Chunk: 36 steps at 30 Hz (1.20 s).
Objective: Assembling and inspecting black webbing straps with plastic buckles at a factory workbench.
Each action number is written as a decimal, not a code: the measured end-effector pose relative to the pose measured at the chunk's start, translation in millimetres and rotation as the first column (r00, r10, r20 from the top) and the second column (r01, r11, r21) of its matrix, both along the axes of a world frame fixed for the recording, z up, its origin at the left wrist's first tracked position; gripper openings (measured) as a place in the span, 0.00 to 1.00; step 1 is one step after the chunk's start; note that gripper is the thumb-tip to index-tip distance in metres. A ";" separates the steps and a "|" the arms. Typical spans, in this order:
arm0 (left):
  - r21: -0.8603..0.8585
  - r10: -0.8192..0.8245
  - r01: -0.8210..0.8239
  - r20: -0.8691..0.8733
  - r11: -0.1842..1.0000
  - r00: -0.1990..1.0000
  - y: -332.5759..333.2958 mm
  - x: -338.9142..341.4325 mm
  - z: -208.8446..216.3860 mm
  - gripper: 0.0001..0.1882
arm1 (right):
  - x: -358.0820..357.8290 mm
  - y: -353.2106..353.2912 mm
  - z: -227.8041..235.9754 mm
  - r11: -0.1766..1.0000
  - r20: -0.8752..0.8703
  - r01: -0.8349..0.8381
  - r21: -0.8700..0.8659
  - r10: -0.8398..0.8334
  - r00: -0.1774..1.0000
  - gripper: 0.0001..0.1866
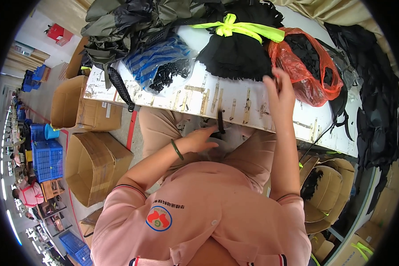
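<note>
My left hand [200,140], below a dark green bangle, is over my lap at the table's front edge. Its thumb is spread from the fingers, whose tips come close to a short black strap [221,122]; whether they touch it I cannot tell. My right hand [281,95] reaches over the table with thumb and forefinger apart. Its fingertips are between a bundle of black strips [235,55], tied with a neon yellow band [248,30], and a red plastic bag [297,84] of black pieces. I see nothing clearly held in it.
A clear, blue-striped bag [157,60] of small black buckles lies on the worn white table [195,95]. Dark fabric [115,31] is heaped behind it. Cardboard boxes [93,166] stand on the floor at left, and another box [326,190] at right. Black cloth [379,106] hangs at far right.
</note>
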<state>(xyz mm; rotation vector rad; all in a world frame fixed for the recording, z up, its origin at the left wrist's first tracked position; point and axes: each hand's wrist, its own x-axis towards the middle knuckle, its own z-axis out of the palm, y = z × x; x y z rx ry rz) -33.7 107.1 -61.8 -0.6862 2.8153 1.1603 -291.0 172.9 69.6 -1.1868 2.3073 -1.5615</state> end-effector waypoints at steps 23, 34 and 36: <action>0.877 0.256 -0.053 -0.081 0.477 0.963 18.1 -17.0 52.0 0.10 | 57.9 12.3 -12.7 0.925 0.770 -0.380 -0.007 0.247 0.588 0.12; -0.336 0.419 -0.594 -0.467 0.731 0.779 -149.8 -4.7 54.7 0.17 | 93.0 16.8 -44.4 0.899 0.564 -0.424 -0.111 0.409 0.718 0.07; -0.552 0.408 -0.498 -0.288 0.669 0.867 -158.1 -7.3 40.1 0.18 | 103.0 23.1 -62.0 0.883 0.621 -0.457 -0.102 0.416 0.664 0.08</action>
